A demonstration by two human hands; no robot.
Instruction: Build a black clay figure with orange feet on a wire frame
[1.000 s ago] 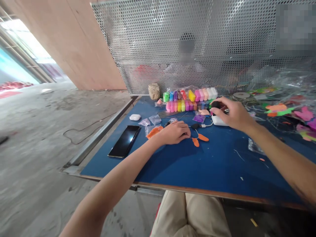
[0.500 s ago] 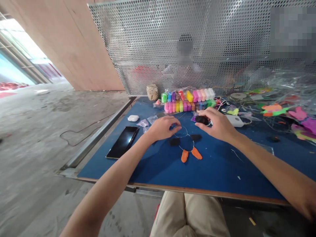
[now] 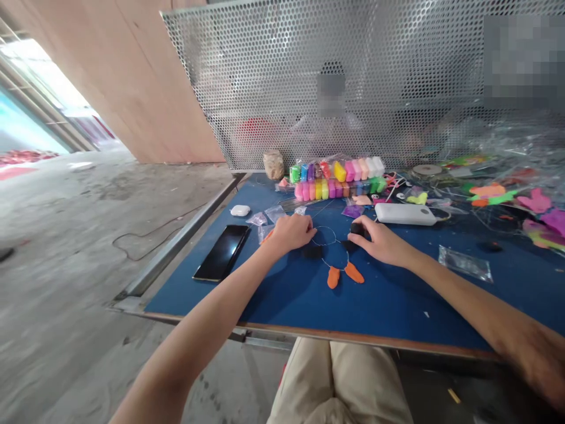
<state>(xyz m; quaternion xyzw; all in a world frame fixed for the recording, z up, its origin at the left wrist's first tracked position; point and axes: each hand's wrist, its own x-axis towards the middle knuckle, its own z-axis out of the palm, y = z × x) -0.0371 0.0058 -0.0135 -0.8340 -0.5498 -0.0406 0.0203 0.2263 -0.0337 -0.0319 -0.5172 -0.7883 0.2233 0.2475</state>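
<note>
On the blue table top (image 3: 388, 300) lies a thin wire loop (image 3: 325, 237) with two orange clay pieces (image 3: 345, 274) at its lower ends. My left hand (image 3: 291, 232) rests curled at the loop's left side, fingertips pinched on the wire, just above a black clay lump (image 3: 312, 252). My right hand (image 3: 379, 240) sits at the loop's right side with its fingers closed on another black clay piece (image 3: 356, 229).
A row of coloured clay packs (image 3: 338, 178) lies at the back by the perforated metal screen (image 3: 335, 76). A black phone (image 3: 222, 251) and white earbud case (image 3: 241, 210) lie left. A white power bank (image 3: 406, 214), plastic bags and foam shapes fill the right.
My right hand came back from the power bank with a black piece and now sits lower by the wire loop. The wire with orange pieces shifted slightly toward me.
</note>
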